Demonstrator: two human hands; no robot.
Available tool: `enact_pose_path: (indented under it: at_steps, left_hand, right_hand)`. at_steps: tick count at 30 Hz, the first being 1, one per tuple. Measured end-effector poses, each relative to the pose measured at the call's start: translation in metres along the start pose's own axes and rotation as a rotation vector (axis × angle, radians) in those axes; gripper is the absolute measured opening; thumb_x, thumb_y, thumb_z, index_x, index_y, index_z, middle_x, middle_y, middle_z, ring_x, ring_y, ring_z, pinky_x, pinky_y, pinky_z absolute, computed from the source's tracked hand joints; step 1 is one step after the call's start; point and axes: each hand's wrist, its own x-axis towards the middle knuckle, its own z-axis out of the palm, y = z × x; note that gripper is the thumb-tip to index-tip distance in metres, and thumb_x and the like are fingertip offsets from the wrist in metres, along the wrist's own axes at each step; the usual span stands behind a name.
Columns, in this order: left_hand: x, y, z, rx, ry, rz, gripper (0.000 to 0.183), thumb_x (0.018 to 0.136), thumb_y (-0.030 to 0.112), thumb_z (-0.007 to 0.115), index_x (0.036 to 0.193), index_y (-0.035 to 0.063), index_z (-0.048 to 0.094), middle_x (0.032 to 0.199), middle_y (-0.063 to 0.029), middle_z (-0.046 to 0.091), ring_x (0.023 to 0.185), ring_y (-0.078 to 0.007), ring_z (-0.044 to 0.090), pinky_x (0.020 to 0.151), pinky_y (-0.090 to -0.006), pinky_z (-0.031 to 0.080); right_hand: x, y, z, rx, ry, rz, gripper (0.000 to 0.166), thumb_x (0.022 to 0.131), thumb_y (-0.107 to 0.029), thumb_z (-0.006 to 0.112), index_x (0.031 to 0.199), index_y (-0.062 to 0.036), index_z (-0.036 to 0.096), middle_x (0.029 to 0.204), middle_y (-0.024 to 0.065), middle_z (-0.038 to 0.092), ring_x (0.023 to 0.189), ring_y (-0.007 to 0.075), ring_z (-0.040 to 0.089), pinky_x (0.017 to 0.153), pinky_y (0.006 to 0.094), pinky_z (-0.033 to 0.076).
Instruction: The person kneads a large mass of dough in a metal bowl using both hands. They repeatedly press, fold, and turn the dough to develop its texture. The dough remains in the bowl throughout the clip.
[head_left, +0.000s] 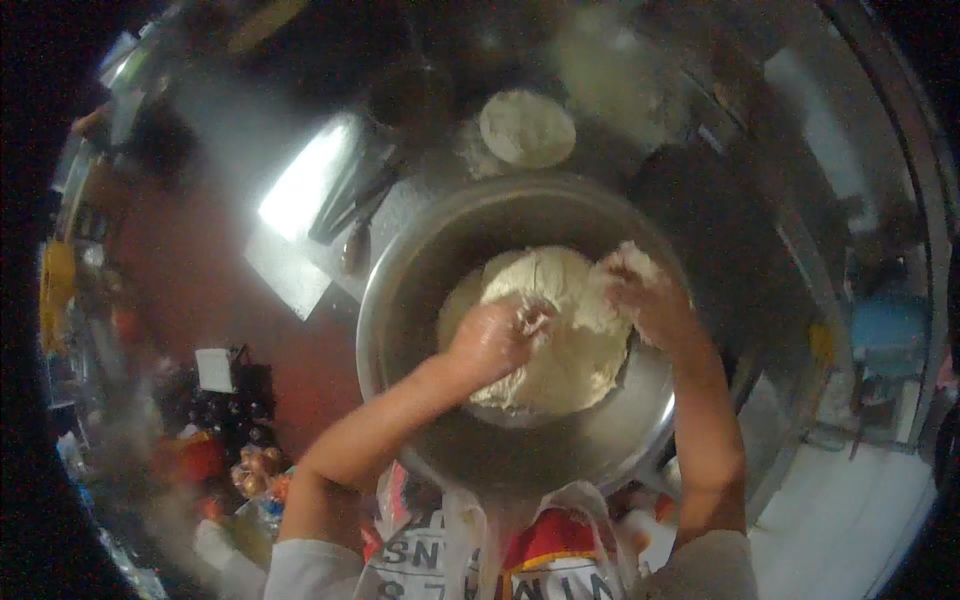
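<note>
A large round metal bowl (373, 315) stands before me with a mass of pale dough (577, 367) in it. My left hand (499, 334), its fingers curled in and smeared with white dough, is over the left middle of the mass; whether it grips any of it is unclear. At the bowl's right side, my right hand (641, 292) is bent over the dough's edge, also coated in dough. Blur hides what its fingers close on.
Beyond the bowl lies a round pale piece (527, 129), perhaps dough. A white sheet (289, 274) and a brown-handled tool (355, 249) are at its left. Printed plastic bags (427, 559) are at the near side, and a bag of round items (256, 471) lies lower left.
</note>
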Motion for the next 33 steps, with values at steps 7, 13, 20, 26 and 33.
enact_pose_path:
  at_steps: [7,13,20,26,33]
  left_hand:
    - [-0.013,-0.026,0.036,-0.031,-0.171,-0.109,0.023,0.081,0.012,0.066,0.103,0.0087,0.065,0.095,-0.013,0.066,0.085,-0.0278,0.065,0.073,-0.0367,0.051]
    - [-0.004,0.007,0.001,-0.045,-0.155,-0.017,0.025,0.08,0.018,0.067,0.104,0.0103,0.066,0.097,-0.017,0.063,0.088,-0.0353,0.061,0.076,-0.0409,0.05]
    - [0.006,0.011,0.012,-0.082,-0.073,0.051,0.022,0.086,0.023,0.058,0.101,0.0089,0.065,0.088,-0.0199,0.061,0.082,-0.0393,0.059,0.073,-0.046,0.048]
    - [-0.003,-0.031,0.017,-1.097,-0.052,-0.42,0.034,0.093,0.025,0.048,0.118,0.0044,0.056,0.095,-0.0099,0.062,0.091,-0.026,0.061,0.08,-0.0388,0.049]
    - [0.001,0.019,0.034,-1.187,0.234,-0.358,0.036,0.089,0.026,0.054,0.119,0.0053,0.052,0.093,-0.0055,0.06,0.082,-0.0241,0.059,0.072,-0.0362,0.049]
  right_hand:
    - [0.212,0.036,0.006,0.308,-0.122,-0.275,0.037,0.083,-0.022,0.065,0.111,0.0015,0.057,0.103,0.0089,0.062,0.091,0.0214,0.059,0.08,0.0305,0.047]
    - [0.306,0.019,0.08,-0.64,0.299,-0.103,0.057,0.076,-0.032,0.07,0.119,0.0026,0.055,0.112,0.0109,0.06,0.099,0.0248,0.057,0.087,0.0361,0.045]
    - [0.354,0.086,-0.021,-0.168,0.121,-0.17,0.047,0.078,-0.023,0.066,0.119,-0.0016,0.054,0.114,0.0111,0.059,0.102,0.0233,0.057,0.085,0.0353,0.048]
    - [0.148,0.012,0.026,0.485,-0.221,-0.209,0.028,0.08,-0.009,0.062,0.107,-0.0041,0.061,0.091,0.0057,0.063,0.087,0.0178,0.062,0.078,0.0314,0.05]
    - [-0.021,0.043,0.13,0.416,0.146,-0.299,0.042,0.091,-0.01,0.047,0.132,-0.0016,0.043,0.13,0.0087,0.049,0.114,0.0214,0.049,0.097,0.035,0.039]
